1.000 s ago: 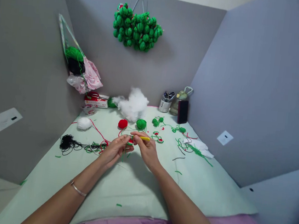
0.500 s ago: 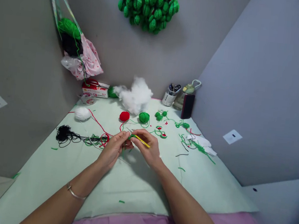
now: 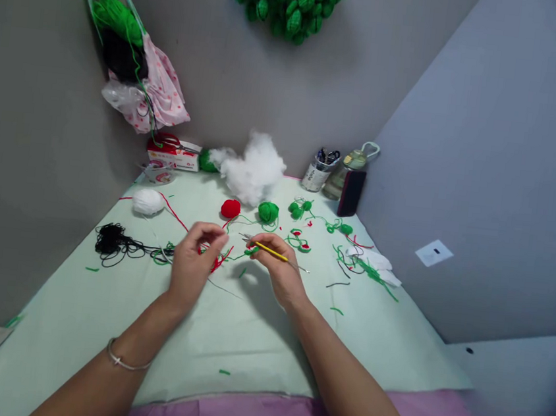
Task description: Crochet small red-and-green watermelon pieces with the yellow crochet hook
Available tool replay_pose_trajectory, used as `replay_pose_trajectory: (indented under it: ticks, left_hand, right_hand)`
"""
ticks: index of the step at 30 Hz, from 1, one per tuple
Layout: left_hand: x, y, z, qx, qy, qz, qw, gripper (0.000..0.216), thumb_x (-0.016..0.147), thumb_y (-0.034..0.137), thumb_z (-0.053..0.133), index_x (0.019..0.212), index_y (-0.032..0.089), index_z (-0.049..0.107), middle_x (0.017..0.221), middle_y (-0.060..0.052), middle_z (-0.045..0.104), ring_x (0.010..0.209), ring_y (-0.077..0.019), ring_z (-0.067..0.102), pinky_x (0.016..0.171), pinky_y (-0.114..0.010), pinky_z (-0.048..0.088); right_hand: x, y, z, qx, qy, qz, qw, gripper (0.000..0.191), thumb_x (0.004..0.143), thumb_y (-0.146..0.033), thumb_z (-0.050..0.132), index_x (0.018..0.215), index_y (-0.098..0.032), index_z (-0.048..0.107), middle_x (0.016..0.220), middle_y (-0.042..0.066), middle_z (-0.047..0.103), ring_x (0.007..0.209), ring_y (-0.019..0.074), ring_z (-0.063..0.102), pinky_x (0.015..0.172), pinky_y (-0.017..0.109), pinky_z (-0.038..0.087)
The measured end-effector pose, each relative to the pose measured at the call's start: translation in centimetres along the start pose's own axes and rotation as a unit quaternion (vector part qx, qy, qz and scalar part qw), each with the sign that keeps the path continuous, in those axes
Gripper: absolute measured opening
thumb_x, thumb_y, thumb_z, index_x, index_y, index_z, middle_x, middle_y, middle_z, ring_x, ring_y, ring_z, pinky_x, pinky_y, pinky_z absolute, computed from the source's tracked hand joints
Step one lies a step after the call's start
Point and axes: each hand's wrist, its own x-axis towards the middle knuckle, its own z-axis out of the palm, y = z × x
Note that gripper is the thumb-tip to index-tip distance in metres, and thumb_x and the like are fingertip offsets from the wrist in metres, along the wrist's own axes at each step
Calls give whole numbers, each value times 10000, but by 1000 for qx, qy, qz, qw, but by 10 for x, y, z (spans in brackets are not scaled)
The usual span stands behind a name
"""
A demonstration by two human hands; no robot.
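Observation:
My right hand (image 3: 279, 268) is closed around a yellow-handled crochet hook (image 3: 273, 252), its metal tip pointing left. The same fingers pinch a small green crocheted piece (image 3: 251, 250). From that piece a green strand runs left toward my left hand (image 3: 193, 262). Thumb and fingertips of my left hand are pressed together, raised apart from the hook; what they hold, if anything, is too small to make out. Red yarn (image 3: 217, 262) lies on the table partly behind my left hand. Beyond the hands sit a red yarn ball (image 3: 231, 208) and a green yarn ball (image 3: 268, 212).
White stuffing (image 3: 255, 169) is heaped at the back. On the left lie a white yarn ball (image 3: 148, 202) and tangled black yarn (image 3: 113, 241). Small green pieces (image 3: 299, 240), yarn scraps, a phone (image 3: 351, 194), a bottle (image 3: 336, 182) and a pen cup (image 3: 316, 174) are at right.
My left hand has moved left, away from the green piece and my right hand. The hook now lies flatter in my right fingers, which keep the piece. The view has shifted slightly.

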Motion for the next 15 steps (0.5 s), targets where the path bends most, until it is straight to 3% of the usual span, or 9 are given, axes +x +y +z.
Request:
replay_pose_trajectory:
  ticks: [3,5,9,15]
  left_hand:
    - [-12,-3,11,12,-119,-16,993,97,761,150,795,829,209,759,891,-29,673,859,-180,613,828,-245,474]
    - [-15,-7,14,23,-152,-10,988,89,777,154,778,833,219,755,902,-30,664,875,-191,624,841,-267,488]
    - [-14,-15,13,34,-150,-31,988,91,796,174,756,865,228,730,870,-23,688,818,-191,646,812,-282,506]
    - [-15,-20,12,96,-137,22,986,101,766,165,760,848,224,753,874,-34,717,829,-192,652,824,-274,488]
  right_hand:
    - [-2,3,2,-24,-14,-14,1000,205,687,-197,709,890,-213,688,844,-13,676,783,142,612,765,271,480]
    - [-2,4,2,-27,-11,-20,999,179,711,-226,713,886,-208,679,811,-22,654,752,134,599,744,268,472]
    - [1,6,3,-42,1,-10,999,134,735,-265,706,839,-198,655,747,-32,625,673,122,564,698,276,457]
    - [-3,4,4,-83,-6,-4,997,181,726,-297,725,846,-209,621,752,-32,600,680,132,545,674,280,429]
